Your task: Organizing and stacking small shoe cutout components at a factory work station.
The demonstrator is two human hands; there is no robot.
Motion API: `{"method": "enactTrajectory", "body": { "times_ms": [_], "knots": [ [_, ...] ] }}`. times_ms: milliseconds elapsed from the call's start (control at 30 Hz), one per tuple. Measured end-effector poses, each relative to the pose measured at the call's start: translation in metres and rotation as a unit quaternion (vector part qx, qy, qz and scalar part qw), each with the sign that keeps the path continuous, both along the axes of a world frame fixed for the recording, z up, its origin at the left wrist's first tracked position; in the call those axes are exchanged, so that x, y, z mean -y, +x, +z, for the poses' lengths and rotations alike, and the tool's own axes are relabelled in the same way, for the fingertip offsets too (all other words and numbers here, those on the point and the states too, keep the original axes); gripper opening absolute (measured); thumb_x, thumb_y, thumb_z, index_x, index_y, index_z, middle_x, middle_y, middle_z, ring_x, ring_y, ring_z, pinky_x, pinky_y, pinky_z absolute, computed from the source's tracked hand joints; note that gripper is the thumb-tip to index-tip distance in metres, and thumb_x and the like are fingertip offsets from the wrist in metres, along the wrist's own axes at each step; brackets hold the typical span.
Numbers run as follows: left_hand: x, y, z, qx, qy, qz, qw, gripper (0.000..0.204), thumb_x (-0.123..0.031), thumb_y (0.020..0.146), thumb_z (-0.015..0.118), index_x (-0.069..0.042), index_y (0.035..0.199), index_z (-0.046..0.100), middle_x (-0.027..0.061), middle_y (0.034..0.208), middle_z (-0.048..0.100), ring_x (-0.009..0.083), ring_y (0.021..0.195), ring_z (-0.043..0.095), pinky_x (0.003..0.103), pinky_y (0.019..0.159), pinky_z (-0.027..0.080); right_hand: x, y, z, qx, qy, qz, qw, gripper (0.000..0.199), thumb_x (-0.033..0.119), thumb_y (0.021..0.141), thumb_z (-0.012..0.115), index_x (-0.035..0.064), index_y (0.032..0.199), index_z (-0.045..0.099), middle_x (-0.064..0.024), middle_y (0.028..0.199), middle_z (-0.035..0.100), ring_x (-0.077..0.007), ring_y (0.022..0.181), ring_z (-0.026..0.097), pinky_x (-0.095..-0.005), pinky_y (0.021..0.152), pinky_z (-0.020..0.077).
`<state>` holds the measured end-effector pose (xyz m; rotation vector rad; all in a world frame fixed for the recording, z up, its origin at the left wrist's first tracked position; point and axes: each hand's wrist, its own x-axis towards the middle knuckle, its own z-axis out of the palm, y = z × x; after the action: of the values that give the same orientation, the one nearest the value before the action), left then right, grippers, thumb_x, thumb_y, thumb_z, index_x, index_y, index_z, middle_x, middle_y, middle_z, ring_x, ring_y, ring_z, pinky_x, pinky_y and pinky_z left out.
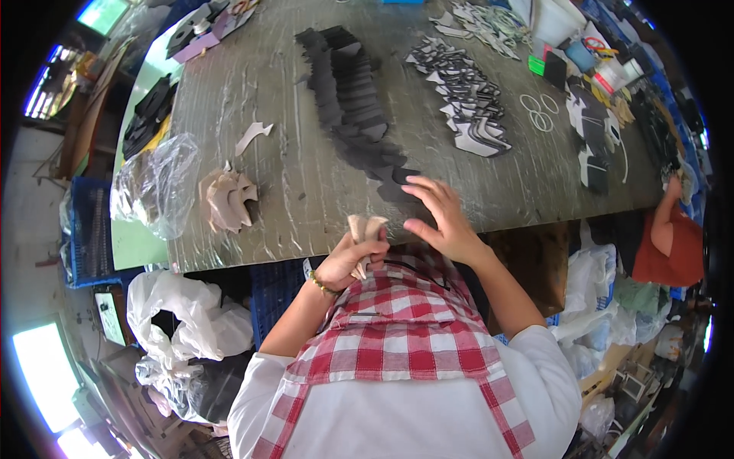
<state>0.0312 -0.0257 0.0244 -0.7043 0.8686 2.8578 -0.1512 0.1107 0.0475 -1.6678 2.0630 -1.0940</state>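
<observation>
My left hand [352, 258] is closed around a small bundle of beige cut pieces [367, 226], held just off the table's near edge. My right hand [443, 220] has its fingers spread, with the fingertips at the near end of a long overlapping row of black cut pieces [352, 99]. Whether the fingertips touch the black pieces or hover over them I cannot tell. A stack of beige curved pieces [228, 200] lies to the left of my left hand, and one loose pale piece [253, 138] is beyond it.
The worktable [283, 183] has a plastic-like cover. To the right lie a row of grey-and-black pieces [462, 99] and several white rings [540, 113]. A clear plastic bag [157, 183] sits at the left edge. Another person's arm [667, 218] shows at far right.
</observation>
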Motion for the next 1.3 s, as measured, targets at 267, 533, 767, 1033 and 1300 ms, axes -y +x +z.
{"method": "enactTrajectory", "body": {
  "times_ms": [267, 533, 767, 1033, 1300],
  "knots": [
    [-0.012, -0.035, 0.011, -0.165, -0.279, -0.420, 0.847, 0.023, -0.025, 0.085, 0.072, -0.008, 0.084, 0.057, -0.0046, 0.074, 0.052, 0.0051, 0.068, 0.049, 0.022, 0.058, 0.043, 0.005, 0.030, -0.002, 0.271, 0.016, 0.209, 0.940, 0.031, 0.037, 0.095, 0.051, 0.0078, 0.086, 0.053, -0.0075, 0.091, 0.053, -0.0237, 0.090, 0.048, -0.0380, 0.088, 0.0336],
    [-0.006, -0.024, -0.013, -0.082, -0.093, -0.357, 0.926, 0.018, -0.015, 0.085, 0.066, -0.006, 0.093, 0.054, 0.0026, 0.082, 0.051, 0.0125, 0.071, 0.047, 0.029, 0.067, 0.044, -0.005, 0.017, 0.007, 0.204, 0.048, 0.186, 0.960, 0.035, 0.041, 0.092, 0.056, 0.0067, 0.092, 0.055, -0.0063, 0.086, 0.052, -0.0221, 0.085, 0.048, -0.0345, 0.087, 0.0343],
    [-0.004, -0.023, 0.008, -0.043, -0.099, -0.211, 0.972, 0.014, -0.012, 0.091, 0.060, -0.003, 0.100, 0.055, 0.0053, 0.084, 0.058, 0.0138, 0.076, 0.057, 0.027, 0.066, 0.048, -0.020, 0.011, 0.005, 0.278, 0.047, 0.047, 0.958, 0.040, 0.038, 0.083, 0.069, 0.0026, 0.095, 0.055, -0.0099, 0.077, 0.057, -0.0213, 0.066, 0.057, -0.0339, 0.059, 0.0434],
    [-0.008, -0.031, 0.015, 0.033, -0.303, -0.240, 0.921, 0.016, -0.010, 0.095, 0.054, 0.002, 0.094, 0.064, 0.0066, 0.082, 0.067, 0.0130, 0.080, 0.063, 0.025, 0.069, 0.048, -0.020, 0.021, 0.006, 0.223, -0.035, 0.027, 0.974, 0.018, 0.018, 0.089, 0.059, -0.0002, 0.087, 0.056, -0.0153, 0.084, 0.056, -0.0353, 0.077, 0.058, -0.0406, 0.070, 0.0442],
    [-0.022, -0.033, 0.002, -0.029, -0.282, -0.065, 0.957, 0.017, -0.007, 0.095, 0.056, 0.005, 0.105, 0.061, 0.0105, 0.088, 0.068, 0.0161, 0.080, 0.067, 0.030, 0.073, 0.056, -0.014, 0.009, 0.008, 0.224, 0.001, -0.005, 0.975, 0.015, 0.014, 0.085, 0.063, -0.0005, 0.088, 0.063, -0.0140, 0.083, 0.059, -0.0319, 0.080, 0.059, -0.0386, 0.070, 0.0458]
  ]
}}
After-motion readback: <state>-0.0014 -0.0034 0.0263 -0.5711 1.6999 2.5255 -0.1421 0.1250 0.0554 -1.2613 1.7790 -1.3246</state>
